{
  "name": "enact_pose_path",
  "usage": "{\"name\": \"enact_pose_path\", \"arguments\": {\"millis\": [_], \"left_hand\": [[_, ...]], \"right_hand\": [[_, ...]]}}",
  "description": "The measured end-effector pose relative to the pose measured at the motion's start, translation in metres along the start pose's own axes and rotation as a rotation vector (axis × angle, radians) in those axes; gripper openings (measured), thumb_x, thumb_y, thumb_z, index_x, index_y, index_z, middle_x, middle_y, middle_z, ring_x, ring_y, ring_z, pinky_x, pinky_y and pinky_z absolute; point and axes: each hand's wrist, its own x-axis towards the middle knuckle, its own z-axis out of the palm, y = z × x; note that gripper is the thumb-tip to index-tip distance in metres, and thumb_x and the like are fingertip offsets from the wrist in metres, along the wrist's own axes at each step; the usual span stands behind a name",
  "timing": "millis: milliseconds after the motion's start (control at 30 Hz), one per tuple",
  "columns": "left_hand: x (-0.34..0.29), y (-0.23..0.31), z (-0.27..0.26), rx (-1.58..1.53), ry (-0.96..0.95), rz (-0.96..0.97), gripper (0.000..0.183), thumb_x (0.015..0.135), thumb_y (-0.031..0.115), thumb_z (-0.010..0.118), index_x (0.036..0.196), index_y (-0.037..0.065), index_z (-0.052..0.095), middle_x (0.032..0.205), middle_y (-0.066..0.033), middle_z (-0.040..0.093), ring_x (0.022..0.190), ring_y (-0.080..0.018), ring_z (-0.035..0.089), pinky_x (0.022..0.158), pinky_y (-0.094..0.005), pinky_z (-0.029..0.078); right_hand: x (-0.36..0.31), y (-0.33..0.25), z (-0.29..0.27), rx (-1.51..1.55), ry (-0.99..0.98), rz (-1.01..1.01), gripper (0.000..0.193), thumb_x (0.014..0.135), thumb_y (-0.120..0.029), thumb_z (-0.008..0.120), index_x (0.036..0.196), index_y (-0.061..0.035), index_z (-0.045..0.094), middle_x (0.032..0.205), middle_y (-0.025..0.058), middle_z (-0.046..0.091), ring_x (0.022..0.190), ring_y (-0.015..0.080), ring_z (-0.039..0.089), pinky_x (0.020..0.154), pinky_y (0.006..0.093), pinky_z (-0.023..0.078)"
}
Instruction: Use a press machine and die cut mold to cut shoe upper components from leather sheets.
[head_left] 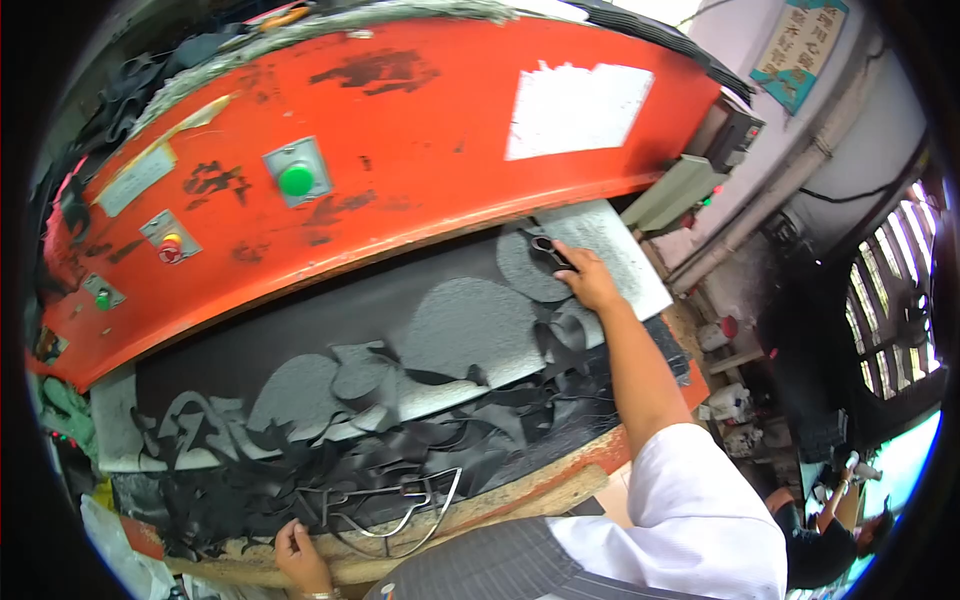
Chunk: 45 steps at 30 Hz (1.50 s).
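My right hand (590, 278) reaches across to the far right of a white board, its fingers closed on a small dark cutting die (544, 244) with a rounded outline. Beneath that die lies a black sheet (330, 290), smooth at the back, with pale grey gaps where shapes are gone. My left hand (303, 560) is low at the near edge, fingers curled, and nothing shows in it. Just right of it, a larger metal cutting die (390, 510) with bent strips rests on black scraps (430, 445) and the wooden edge. The die's far side blends into the scraps.
An orange-red press beam (430, 130) spans above the board (640, 260), carrying a green button (296, 180) and a red knob (170, 248). A wooden rail (540, 500) runs along the front. At lower right, another person (820, 540) is partly visible.
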Motion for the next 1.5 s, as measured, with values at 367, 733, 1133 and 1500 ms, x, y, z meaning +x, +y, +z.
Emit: {"name": "enact_pose_path", "arguments": {"millis": [367, 733, 1133, 1500], "left_hand": [[0.227, 0.035, -0.006, -0.345, 0.175, 0.323, 0.048, 0.092, 0.011, 0.059, 0.136, -0.002, 0.044, 0.133, -0.0173, 0.053, 0.119, -0.025, 0.054, 0.099, -0.034, 0.042], [0.34, 0.027, -0.081, 0.019, 0.415, 0.478, 0.069, 0.093, 0.02, 0.055, 0.148, -0.003, 0.021, 0.156, -0.021, 0.016, 0.145, -0.0301, 0.017, 0.116, -0.036, 0.016], [-0.031, 0.037, -0.032, 0.05, -0.346, 0.365, 0.02, 0.075, 0.019, 0.069, 0.065, 0.002, 0.063, 0.066, -0.0116, 0.06, 0.064, -0.0314, 0.059, 0.06, -0.0398, 0.047], [-0.04, 0.02, -0.017, 0.286, -0.118, 0.581, 0.02, 0.068, 0.018, 0.07, 0.056, 0.009, 0.057, 0.062, -0.0082, 0.056, 0.061, -0.0304, 0.054, 0.057, -0.0418, 0.044]], "right_hand": [[-0.01, -0.197, 0.016, 0.256, 0.15, 0.03, 0.063, 0.078, -0.029, 0.076, 0.131, -0.0049, 0.052, 0.127, 0.0173, 0.058, 0.121, 0.0325, 0.052, 0.102, 0.0427, 0.04], [0.031, -0.36, 0.045, 0.386, 0.316, -0.192, 0.032, 0.087, -0.021, 0.066, 0.107, -0.0046, 0.048, 0.079, 0.0153, 0.064, 0.076, 0.0321, 0.066, 0.064, 0.0398, 0.05], [-0.077, -0.284, 0.047, 0.239, 0.043, -0.011, 0.026, 0.094, -0.03, 0.054, 0.107, -0.0076, 0.053, 0.09, 0.0185, 0.067, 0.086, 0.0413, 0.063, 0.071, 0.0505, 0.049], [-0.037, -0.138, 0.022, -0.411, 0.014, 0.367, 0.042, 0.1, -0.037, 0.036, 0.104, -0.0047, 0.062, 0.101, 0.0189, 0.067, 0.096, 0.0396, 0.064, 0.083, 0.0514, 0.05]]}}
